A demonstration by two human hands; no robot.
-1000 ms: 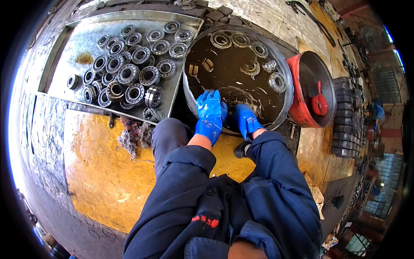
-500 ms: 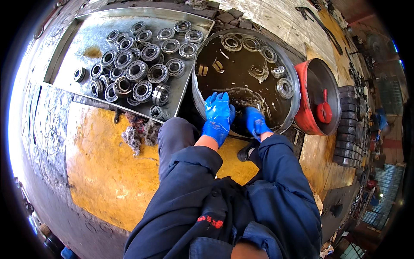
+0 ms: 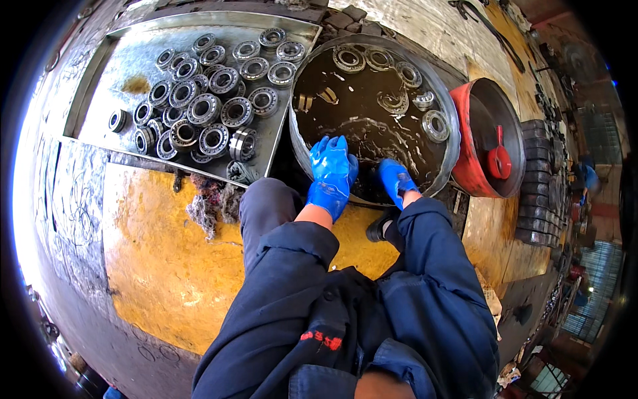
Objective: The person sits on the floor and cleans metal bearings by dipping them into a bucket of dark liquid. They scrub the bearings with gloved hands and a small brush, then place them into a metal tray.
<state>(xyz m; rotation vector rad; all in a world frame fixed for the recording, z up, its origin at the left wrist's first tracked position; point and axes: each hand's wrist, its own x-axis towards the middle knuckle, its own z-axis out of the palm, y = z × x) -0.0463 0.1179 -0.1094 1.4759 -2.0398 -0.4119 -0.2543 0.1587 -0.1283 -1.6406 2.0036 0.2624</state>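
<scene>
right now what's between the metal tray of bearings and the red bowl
In the head view, the round basin of dark liquid lies between the tray and red bowl, with both gloved hands dipped in it.

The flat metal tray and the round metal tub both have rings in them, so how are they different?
The flat metal tray is shallow, with straight sides, and dry; the round metal tub is deeper and filled with dark liquid. Many steel bearing rings lie packed close on the tray; fewer rings sit apart in the tub, mostly near its far wall. Both blue-gloved hands, left and right, reach into the tub, not the tray. Both are grey metal and hold bearing rings.
</scene>
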